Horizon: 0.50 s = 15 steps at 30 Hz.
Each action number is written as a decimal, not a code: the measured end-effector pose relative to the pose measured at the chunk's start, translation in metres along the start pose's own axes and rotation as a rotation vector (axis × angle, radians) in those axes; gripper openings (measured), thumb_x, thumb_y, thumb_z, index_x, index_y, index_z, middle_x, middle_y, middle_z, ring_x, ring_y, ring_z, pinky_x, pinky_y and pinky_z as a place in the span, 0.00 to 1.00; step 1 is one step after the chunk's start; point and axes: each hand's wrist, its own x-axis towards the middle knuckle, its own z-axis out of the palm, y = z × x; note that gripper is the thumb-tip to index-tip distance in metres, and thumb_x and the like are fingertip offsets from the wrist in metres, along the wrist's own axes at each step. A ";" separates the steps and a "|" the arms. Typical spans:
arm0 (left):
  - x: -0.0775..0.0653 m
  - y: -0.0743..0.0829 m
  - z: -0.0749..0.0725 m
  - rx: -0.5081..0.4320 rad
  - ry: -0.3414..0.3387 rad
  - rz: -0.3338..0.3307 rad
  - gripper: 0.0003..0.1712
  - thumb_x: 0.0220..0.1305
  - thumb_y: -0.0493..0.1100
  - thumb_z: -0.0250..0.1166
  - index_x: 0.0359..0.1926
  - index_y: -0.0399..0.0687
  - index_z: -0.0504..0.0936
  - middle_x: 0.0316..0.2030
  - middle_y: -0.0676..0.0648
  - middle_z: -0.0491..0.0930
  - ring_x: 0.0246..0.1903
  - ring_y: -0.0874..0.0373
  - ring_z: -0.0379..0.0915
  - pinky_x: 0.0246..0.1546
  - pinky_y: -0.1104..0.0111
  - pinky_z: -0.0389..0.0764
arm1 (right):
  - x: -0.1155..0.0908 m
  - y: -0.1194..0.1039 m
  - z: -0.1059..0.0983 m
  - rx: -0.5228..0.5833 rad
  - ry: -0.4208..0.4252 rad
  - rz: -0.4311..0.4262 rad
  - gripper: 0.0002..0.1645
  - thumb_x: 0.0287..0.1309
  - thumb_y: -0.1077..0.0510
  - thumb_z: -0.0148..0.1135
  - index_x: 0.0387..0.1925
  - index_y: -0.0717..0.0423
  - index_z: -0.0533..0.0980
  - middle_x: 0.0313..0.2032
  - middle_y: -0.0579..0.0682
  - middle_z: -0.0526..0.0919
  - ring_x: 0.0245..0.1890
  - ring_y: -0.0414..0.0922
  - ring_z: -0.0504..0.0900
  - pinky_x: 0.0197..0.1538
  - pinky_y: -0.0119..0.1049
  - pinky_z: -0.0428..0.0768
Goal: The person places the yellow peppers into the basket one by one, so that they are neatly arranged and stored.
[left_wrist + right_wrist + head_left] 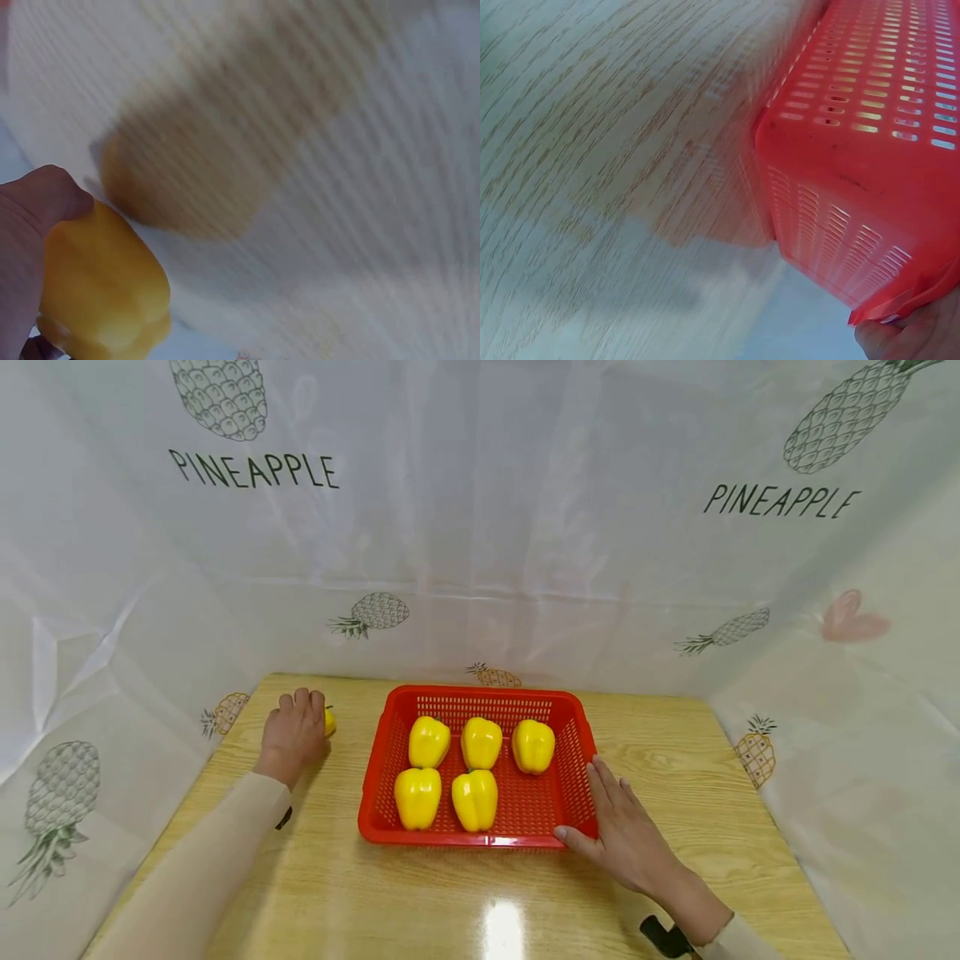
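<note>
My left hand (296, 734) is at the left of the table, its fingers curled round a yellow bell pepper (330, 722) that it mostly hides in the head view. In the left wrist view the thumb lies along that pepper (109, 281). A red perforated basket (517, 841) stands in the middle with several yellow bell peppers (481, 743) in two rows inside. At the basket's front right corner my right hand (630, 839) rests against the rim with its fingers extended. The right wrist view shows the fingertips (911, 337) at the rim.
The wooden table (360, 902) reaches to a white sheet (480, 543) printed with pineapples, which hangs behind and along both sides. Inside the basket, bare floor (528, 806) shows at the front right.
</note>
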 end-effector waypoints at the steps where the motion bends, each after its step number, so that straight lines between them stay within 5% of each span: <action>1: -0.001 0.002 0.000 -0.011 -0.004 -0.013 0.35 0.64 0.48 0.71 0.53 0.25 0.64 0.40 0.31 0.66 0.35 0.38 0.67 0.28 0.51 0.81 | 0.000 0.000 0.000 -0.001 0.001 0.000 0.65 0.67 0.26 0.61 0.81 0.70 0.51 0.83 0.66 0.50 0.79 0.67 0.62 0.79 0.66 0.58; 15: -0.010 0.010 0.000 -0.063 -0.017 -0.083 0.38 0.71 0.50 0.65 0.63 0.23 0.60 0.44 0.25 0.65 0.33 0.34 0.67 0.17 0.54 0.77 | 0.001 0.001 0.000 0.011 -0.005 0.000 0.66 0.67 0.24 0.59 0.81 0.71 0.51 0.82 0.67 0.51 0.78 0.68 0.61 0.78 0.68 0.58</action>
